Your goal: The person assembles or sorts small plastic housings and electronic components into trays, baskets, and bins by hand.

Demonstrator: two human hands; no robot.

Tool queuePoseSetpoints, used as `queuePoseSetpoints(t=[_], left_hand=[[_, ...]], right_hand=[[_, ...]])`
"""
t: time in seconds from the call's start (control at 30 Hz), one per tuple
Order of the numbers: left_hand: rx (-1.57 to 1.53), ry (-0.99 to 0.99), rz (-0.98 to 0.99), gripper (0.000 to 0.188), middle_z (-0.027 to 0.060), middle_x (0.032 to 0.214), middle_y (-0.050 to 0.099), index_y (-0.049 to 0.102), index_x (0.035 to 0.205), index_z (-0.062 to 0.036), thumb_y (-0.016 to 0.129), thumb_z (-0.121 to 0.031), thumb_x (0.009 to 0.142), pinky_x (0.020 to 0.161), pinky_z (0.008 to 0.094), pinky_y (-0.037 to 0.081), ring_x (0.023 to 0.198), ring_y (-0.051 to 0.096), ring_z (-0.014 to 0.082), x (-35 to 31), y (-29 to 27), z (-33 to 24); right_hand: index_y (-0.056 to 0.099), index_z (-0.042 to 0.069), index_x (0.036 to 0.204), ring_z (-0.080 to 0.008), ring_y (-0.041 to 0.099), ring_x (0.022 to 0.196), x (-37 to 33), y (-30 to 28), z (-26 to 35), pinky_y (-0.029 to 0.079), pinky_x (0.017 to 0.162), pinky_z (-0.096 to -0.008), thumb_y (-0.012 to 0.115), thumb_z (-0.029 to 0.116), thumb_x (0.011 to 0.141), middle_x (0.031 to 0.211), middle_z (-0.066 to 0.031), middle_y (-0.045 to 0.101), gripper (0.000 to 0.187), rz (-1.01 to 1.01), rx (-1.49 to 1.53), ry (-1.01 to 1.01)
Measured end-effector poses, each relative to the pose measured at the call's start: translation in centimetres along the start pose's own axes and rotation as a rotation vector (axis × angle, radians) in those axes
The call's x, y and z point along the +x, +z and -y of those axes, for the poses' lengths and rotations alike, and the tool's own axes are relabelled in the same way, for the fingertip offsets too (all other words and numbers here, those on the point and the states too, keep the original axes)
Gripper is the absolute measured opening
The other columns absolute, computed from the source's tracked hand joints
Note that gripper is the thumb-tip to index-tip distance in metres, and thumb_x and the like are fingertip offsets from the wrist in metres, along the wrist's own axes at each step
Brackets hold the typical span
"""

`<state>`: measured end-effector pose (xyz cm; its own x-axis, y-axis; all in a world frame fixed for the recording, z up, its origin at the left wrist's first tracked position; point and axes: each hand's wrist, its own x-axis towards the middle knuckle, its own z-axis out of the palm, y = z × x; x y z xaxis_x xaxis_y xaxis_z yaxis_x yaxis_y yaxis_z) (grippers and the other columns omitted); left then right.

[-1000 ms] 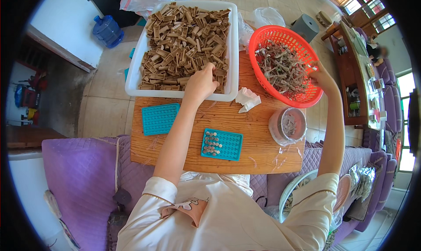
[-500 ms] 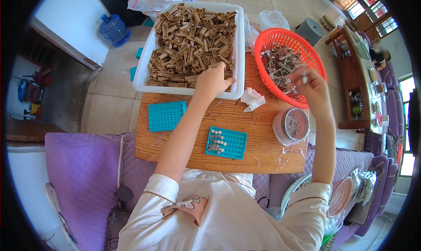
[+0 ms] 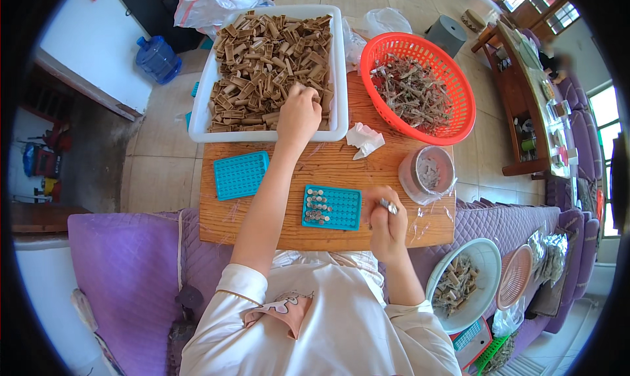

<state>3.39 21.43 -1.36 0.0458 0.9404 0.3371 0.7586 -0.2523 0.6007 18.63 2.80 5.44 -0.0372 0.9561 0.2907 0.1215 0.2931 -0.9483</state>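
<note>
Wooden table (image 3: 341, 172) in the middle; all items below stand on it unless noted. White tray (image 3: 243, 137), far left, overhanging the far edge, heaped with curved brown pieces (image 3: 262, 67). Red basket (image 3: 466, 87), far right, projecting past the table's right edge, holding shredded grey-brown material (image 3: 410, 90). Pale green basin (image 3: 487, 261), off the table at near right, with loose brown and greyish pieces inside. Clear round container (image 3: 408, 179), right side, containing pale scraps.

Left teal mould (image 3: 241, 176): cavities visible, lying near the white tray. Right teal mould (image 3: 344, 208): near edge, centre. Left hand (image 3: 300, 113): over the tray's near right part, fingers curled at the brown pieces; whether one is gripped cannot be told. Right hand (image 3: 388, 228): just right of the right teal mould, thumb and fingers pinching a silver-grey piece (image 3: 388, 206). Crumpled white paper (image 3: 365, 140): between tray and container. Small round discs (image 3: 318, 205): seated in the right teal mould's left portion.
</note>
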Motion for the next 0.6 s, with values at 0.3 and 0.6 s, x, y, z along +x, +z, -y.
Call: queuePoseSetpoints(t=[0.3,0.6], left_hand=[[-1.083,0.037,-0.191,0.009,0.0062,0.074,0.052,0.037,0.088,-0.0052,0.036,0.002,0.083,0.056,0.0224,0.039,0.060,0.048,0.0100,-5.2,-1.4,-2.6],[-0.941,0.078,0.183,0.024,0.0076,0.078,0.051,0.046,0.099,-0.0020,0.045,-0.001,0.075,0.054,0.0236,0.039,0.059,0.045,0.0111,-15.9,-5.1,-7.7]], right_hand=[[0.054,0.003,0.109,-0.0084,0.038,0.052,0.1,0.2,0.2,0.035,0.049,-0.0212,0.055,0.003,0.077,0.062,-0.0009,0.043,0.032,-0.132,-0.142,0.133],[0.059,0.005,0.099,-0.0173,0.049,0.050,-1.4,0.2,-1.0,0.040,0.047,-0.0273,0.060,-0.002,0.068,0.062,-0.0080,0.049,0.031,-0.056,-0.553,-0.079]])
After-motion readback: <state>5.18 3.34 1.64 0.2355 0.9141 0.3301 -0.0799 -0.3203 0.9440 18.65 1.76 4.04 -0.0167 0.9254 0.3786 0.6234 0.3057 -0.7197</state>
